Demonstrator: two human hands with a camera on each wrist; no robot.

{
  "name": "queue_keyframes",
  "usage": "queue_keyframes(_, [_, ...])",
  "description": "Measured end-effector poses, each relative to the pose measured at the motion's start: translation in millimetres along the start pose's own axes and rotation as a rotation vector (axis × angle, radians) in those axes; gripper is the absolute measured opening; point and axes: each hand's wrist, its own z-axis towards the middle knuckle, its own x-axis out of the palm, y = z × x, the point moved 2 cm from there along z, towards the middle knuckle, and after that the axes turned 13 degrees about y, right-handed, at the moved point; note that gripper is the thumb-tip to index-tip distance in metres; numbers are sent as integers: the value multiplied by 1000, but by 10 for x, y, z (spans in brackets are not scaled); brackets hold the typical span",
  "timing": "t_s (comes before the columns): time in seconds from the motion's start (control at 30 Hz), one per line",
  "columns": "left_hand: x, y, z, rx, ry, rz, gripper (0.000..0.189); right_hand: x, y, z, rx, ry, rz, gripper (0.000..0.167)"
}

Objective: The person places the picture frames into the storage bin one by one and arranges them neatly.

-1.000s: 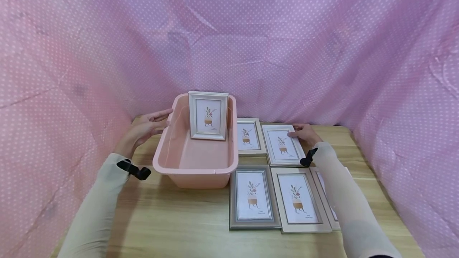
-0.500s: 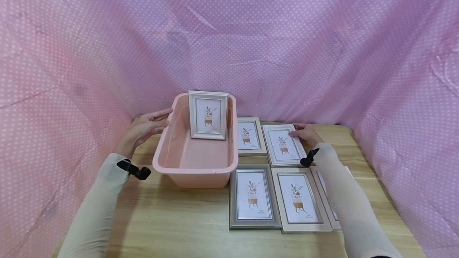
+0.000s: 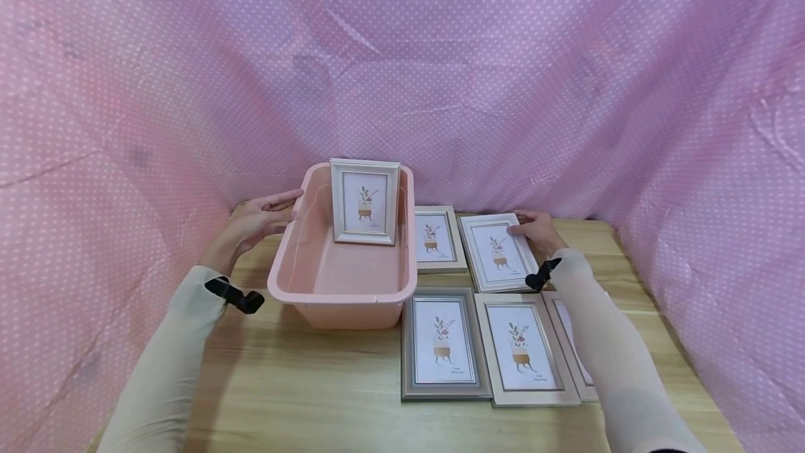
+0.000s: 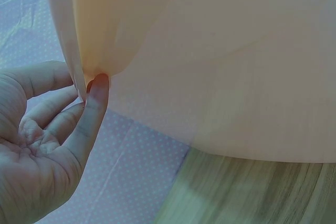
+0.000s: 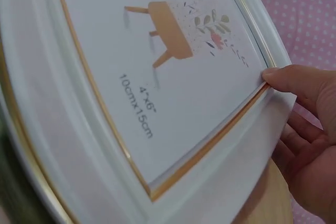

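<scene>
My left hand point(image 3: 251, 224) pinches the left rim of a pink plastic basin point(image 3: 342, 299); thumb and fingers sit on either side of the rim in the left wrist view. A white picture frame point(image 3: 366, 205) leans upright inside the basin at its far end. On the right, my right hand point(image 3: 538, 232) grips the right edge of another white picture frame point(image 3: 498, 252). In the right wrist view, its thumb point(image 5: 278, 77) lies on the front and the other fingers are behind the edge. That frame is tilted, its right side raised off the table.
A cream frame point(image 3: 437, 240) lies beside the basin, partly hidden by it. Nearer are a grey frame point(image 3: 410, 348), a beige frame point(image 3: 527, 397) and a third frame point(image 3: 569, 348) partly under my right sleeve. Pink dotted cloth point(image 3: 402, 75) hangs around the wooden table point(image 3: 302, 397).
The right side of the white frame in my right hand has come up slightly, and that hand has shifted a little upward. My left hand and the basin have stayed put.
</scene>
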Motion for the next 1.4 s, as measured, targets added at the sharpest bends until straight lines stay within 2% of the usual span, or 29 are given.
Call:
queue_keyframes(0.2, [3, 4, 11, -3, 6, 1, 70, -70, 96, 14, -28, 25, -71, 72])
queue_keyframes(0.47, [10, 16, 3, 2, 8, 5, 70, -120, 400, -74, -68, 56, -92, 68])
queue_keyframes(0.8, [37, 28, -6, 1, 17, 26, 70, -199, 559, -176, -77, 62, -73, 69])
queue_keyframes(1.13, [45, 13, -21, 3, 12, 25, 70, -303, 765, -347, -98, 149, -145, 67])
queue_keyframes(1.4, [34, 6, -20, 20, 11, 6, 69, -371, 933, -424, -138, 129, -157, 59])
